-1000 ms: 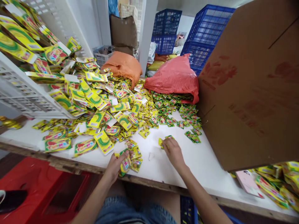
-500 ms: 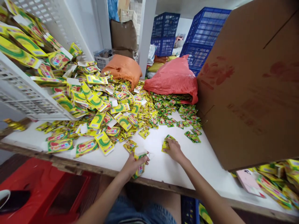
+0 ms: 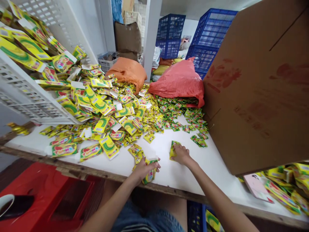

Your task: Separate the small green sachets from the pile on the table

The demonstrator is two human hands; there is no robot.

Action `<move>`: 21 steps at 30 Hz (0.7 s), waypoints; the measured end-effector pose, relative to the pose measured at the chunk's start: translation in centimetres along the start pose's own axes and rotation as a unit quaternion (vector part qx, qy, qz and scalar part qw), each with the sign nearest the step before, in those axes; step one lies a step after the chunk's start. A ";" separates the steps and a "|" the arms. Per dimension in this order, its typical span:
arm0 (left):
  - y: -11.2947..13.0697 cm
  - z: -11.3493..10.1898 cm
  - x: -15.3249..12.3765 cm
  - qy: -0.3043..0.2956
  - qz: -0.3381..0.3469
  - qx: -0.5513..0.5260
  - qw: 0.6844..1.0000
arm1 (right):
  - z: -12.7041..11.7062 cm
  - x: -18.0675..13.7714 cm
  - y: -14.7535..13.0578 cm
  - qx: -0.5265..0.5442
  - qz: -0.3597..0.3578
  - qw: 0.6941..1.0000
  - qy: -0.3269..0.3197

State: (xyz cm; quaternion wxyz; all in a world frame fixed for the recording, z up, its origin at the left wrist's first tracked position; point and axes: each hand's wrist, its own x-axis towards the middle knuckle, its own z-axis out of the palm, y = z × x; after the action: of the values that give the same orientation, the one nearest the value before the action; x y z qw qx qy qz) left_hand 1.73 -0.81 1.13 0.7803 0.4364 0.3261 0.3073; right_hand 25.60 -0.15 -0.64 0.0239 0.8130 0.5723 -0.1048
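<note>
My left hand [image 3: 144, 168] is closed around a bunch of small yellow-green sachets [image 3: 150, 175] near the front edge of the white table [image 3: 169, 170]. A few loose sachets [image 3: 136, 151] lie just behind it. My right hand [image 3: 181, 154] rests on the table with its fingers pinched on a few green-yellow sachets [image 3: 173, 150]. A big heap of sachets and yellow cartons [image 3: 108, 106] covers the table's left and middle.
A tilted white crate [image 3: 29, 93] spills cartons at left. A large cardboard box [image 3: 260, 87] stands at right, with more packets [image 3: 285, 190] under it. Orange sack [image 3: 127, 71] and red sack [image 3: 180, 80] lie behind the heap. Blue crates [image 3: 207, 32] stand at the back. A red stool [image 3: 43, 199] sits lower left.
My left hand moved right along the table's front edge with its bunch of sachets. My right hand gathered its sachets and shifted slightly right.
</note>
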 end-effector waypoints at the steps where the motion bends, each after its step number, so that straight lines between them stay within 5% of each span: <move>1: -0.1 -0.1 0.1 -0.002 -0.002 -0.004 1.000 | -0.1 -0.1 0.0 -0.001 -0.002 1.000 -0.002; 10: -0.5 -0.2 0.5 -0.009 -0.007 -0.011 1.000 | -1.4 -1.8 0.1 0.010 -0.044 0.999 -0.012; 21: -0.6 -0.3 0.6 -0.031 -0.027 -0.015 0.999 | 0.3 -5.3 0.9 0.142 -0.027 0.989 -0.032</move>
State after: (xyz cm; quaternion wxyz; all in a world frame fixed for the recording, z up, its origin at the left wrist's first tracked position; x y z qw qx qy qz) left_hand 2.04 -0.48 0.31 0.8046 0.4251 0.3086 0.2770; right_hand 24.70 -5.45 0.07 -0.0762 0.7887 0.5723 -0.2110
